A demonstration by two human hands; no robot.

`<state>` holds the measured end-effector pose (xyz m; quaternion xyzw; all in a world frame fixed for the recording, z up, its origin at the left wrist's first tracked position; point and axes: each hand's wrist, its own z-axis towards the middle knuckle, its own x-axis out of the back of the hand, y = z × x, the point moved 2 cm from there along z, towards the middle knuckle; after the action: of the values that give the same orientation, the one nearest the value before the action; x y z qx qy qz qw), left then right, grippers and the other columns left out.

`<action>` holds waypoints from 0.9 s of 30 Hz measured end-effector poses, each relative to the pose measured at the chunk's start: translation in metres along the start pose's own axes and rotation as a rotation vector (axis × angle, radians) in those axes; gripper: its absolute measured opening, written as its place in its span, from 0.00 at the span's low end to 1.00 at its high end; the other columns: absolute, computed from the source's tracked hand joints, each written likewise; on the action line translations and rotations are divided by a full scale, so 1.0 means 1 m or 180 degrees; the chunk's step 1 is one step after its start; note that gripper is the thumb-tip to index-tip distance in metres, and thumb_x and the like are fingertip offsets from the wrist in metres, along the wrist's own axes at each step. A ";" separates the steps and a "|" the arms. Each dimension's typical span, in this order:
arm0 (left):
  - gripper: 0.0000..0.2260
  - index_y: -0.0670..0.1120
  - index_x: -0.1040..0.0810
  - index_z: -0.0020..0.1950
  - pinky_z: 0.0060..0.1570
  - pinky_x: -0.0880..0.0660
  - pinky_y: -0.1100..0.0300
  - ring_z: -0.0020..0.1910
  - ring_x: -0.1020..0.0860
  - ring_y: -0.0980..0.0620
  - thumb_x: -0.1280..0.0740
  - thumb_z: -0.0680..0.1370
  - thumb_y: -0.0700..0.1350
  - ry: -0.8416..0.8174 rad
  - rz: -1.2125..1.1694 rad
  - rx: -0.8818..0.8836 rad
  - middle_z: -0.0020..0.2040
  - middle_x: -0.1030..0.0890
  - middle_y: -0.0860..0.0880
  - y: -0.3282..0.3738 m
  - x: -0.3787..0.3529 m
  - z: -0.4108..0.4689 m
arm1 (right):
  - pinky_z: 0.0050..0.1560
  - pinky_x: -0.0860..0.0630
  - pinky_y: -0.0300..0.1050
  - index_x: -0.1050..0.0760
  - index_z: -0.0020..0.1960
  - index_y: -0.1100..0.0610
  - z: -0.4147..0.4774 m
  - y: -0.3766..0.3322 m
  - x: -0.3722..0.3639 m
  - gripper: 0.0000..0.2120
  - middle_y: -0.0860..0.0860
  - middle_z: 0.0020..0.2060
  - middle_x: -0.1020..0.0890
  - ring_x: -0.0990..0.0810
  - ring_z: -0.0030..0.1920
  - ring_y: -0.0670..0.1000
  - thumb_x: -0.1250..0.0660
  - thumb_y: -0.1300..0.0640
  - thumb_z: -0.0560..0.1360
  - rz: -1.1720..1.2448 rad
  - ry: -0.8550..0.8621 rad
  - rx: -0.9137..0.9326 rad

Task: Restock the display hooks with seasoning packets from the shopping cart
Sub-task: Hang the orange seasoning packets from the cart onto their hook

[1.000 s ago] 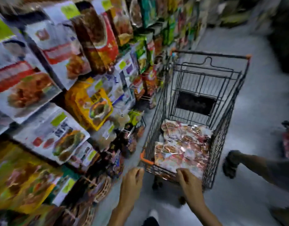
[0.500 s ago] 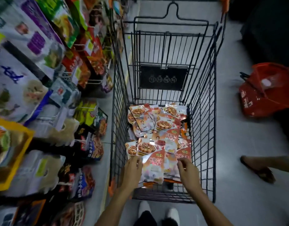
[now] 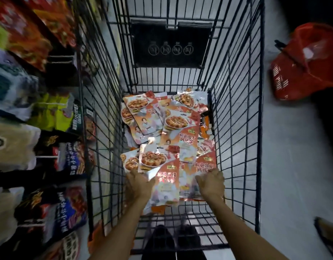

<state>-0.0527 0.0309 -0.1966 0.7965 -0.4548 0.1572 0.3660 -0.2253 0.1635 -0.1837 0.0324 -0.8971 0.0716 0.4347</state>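
Left hand (image 3: pixel 139 183) and right hand (image 3: pixel 210 182), fingers curled, grip unclear, flank a seasoning packet (image 3: pixel 166 186) lying lengthwise toward the cart's (image 3: pixel 237 128) far edge.

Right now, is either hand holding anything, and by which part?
Cannot tell. The left hand and right hand rest on the near end of the seasoning packets in the cart; no grip shows.

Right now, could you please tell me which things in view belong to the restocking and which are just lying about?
In the job: seasoning packets; shopping cart holding them; display packets hanging on the left; left hand and right hand, both at the near packets.
Lying about: red basket on the floor, right.
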 end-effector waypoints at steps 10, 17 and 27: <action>0.25 0.37 0.27 0.55 0.41 0.23 0.53 0.48 0.22 0.40 0.21 0.63 0.40 0.0293 -0.0344 0.0508 0.54 0.21 0.36 0.007 0.000 0.000 | 0.37 0.23 0.45 0.28 0.43 0.59 0.010 -0.005 0.007 0.11 0.55 0.42 0.21 0.21 0.38 0.53 0.25 0.58 0.70 0.1221 0.0144 -0.0455; 0.25 0.39 0.24 0.57 0.50 0.21 0.48 0.51 0.20 0.42 0.21 0.64 0.42 -0.0264 -0.0791 0.0448 0.55 0.20 0.41 -0.002 0.004 0.007 | 0.42 0.19 0.54 0.24 0.47 0.59 0.014 0.005 0.004 0.08 0.58 0.44 0.17 0.17 0.40 0.58 0.28 0.57 0.73 0.2362 -0.0587 -0.0729; 0.13 0.47 0.29 0.37 0.35 0.31 0.65 0.34 0.29 0.53 0.27 0.71 0.35 -0.0375 -0.0788 -0.0255 0.38 0.27 0.48 0.011 0.032 -0.028 | 0.30 0.34 0.39 0.24 0.45 0.58 -0.035 0.003 0.050 0.01 0.57 0.44 0.17 0.23 0.35 0.52 0.34 0.61 0.76 0.1489 0.0198 0.0075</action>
<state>-0.0421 0.0282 -0.1539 0.8392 -0.3797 0.0456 0.3867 -0.2295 0.1723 -0.1230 -0.1735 -0.8655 0.1819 0.4333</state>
